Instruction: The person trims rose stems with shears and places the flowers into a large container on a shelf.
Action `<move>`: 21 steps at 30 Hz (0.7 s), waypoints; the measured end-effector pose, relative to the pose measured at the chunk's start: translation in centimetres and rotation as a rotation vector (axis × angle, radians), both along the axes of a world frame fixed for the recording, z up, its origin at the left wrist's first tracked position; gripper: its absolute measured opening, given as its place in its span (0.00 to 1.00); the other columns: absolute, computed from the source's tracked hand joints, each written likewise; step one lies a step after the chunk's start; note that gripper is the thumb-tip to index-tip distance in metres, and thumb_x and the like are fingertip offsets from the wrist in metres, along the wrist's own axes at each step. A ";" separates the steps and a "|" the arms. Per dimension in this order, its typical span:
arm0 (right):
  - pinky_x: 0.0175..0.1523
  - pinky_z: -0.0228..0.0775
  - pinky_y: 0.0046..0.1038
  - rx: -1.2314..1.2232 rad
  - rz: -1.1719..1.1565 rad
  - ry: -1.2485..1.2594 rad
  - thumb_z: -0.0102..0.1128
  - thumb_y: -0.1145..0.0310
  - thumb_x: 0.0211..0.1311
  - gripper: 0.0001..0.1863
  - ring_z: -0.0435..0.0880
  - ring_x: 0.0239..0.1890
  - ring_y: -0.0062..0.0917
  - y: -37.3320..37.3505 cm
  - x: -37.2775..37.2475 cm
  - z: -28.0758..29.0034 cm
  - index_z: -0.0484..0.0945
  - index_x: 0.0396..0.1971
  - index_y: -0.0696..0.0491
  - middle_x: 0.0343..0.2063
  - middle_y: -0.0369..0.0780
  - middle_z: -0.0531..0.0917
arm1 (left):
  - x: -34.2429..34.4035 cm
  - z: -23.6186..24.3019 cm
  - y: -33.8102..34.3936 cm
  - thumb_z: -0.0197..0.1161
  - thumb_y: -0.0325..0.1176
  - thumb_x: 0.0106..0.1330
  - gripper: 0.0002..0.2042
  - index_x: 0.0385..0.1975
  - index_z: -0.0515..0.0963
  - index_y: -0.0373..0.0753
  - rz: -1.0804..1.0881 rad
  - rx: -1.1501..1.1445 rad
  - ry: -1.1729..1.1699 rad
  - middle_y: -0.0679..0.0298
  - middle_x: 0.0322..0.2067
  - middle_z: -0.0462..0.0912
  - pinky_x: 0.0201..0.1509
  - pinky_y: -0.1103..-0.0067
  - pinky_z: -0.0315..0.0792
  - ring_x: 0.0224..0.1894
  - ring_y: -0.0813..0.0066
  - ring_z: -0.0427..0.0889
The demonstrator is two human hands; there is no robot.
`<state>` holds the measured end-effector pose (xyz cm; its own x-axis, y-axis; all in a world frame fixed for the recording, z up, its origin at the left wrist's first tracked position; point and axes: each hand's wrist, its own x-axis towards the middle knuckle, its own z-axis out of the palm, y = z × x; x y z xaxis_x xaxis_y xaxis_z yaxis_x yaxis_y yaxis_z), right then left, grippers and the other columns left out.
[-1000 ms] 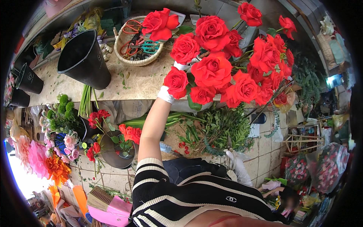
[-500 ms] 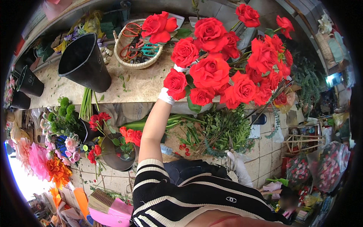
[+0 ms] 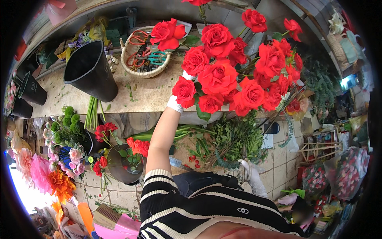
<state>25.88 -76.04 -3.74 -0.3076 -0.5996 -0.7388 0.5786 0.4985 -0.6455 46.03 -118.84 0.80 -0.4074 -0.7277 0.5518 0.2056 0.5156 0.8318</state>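
A large bunch of red roses [image 3: 218, 76] fills the upper middle, raised over the workbench's front edge. My left hand [image 3: 187, 75], in a white glove, is behind the blooms and closed on the bunch; only bits of glove and the cuff show, the fingers and most stems being hidden. Dark stem ends [image 3: 284, 101] stick out at the bunch's right. Low beside my body, my right hand [image 3: 246, 170] wears a white glove with its fingers curled. Whatever it holds is too small to make out. Cut greenery [image 3: 240, 135] is heaped beneath the roses.
On the workbench [image 3: 139, 101] stand a tall black bucket [image 3: 90, 71] and a wicker basket [image 3: 153, 74] of scissors and pruners. Below left, another bucket [image 3: 126, 169] holds red roses, near artificial flowers [image 3: 41, 171]. A wooden rack [image 3: 320, 145] stands at right.
The bunch has shifted slightly left in the picture, and another red bloom shows at the top edge. The bench and basket sit slightly lower in view. My right hand looks nearly unmoved.
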 end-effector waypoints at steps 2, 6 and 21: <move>0.16 0.64 0.24 -0.037 0.026 -0.064 0.58 0.61 0.59 0.13 0.73 0.13 0.23 0.2 -0.1 0.4 0.74 0.41 0.49 0.17 0.33 0.74 | 0.0 0.0 0.0 0.62 0.26 0.57 0.13 0.43 0.76 0.34 0.003 -0.001 0.004 0.64 0.38 0.80 0.44 0.79 0.71 0.37 0.76 0.77; 0.16 0.64 0.25 -0.025 0.074 0.102 0.58 0.61 0.59 0.14 0.73 0.14 0.22 0.6 0.5 0.9 0.75 0.43 0.50 0.17 0.34 0.73 | -0.1 0.0 0.1 0.62 0.26 0.57 0.13 0.43 0.76 0.34 0.002 0.001 0.009 0.64 0.38 0.80 0.44 0.80 0.71 0.37 0.76 0.77; 0.20 0.66 0.26 -0.045 0.068 0.121 0.56 0.58 0.60 0.16 0.71 0.15 0.22 4.0 1.4 1.1 0.73 0.44 0.51 0.18 0.34 0.73 | 0.1 0.2 -1.0 0.62 0.26 0.58 0.13 0.44 0.76 0.34 -0.036 0.071 0.141 0.64 0.38 0.80 0.44 0.80 0.71 0.37 0.77 0.77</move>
<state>27.29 -72.08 -2.66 -0.3502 -0.6536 -0.6710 0.4610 0.5033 -0.7309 46.16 -119.82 1.00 -0.3555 -0.7534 0.5532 0.3403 0.4470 0.8273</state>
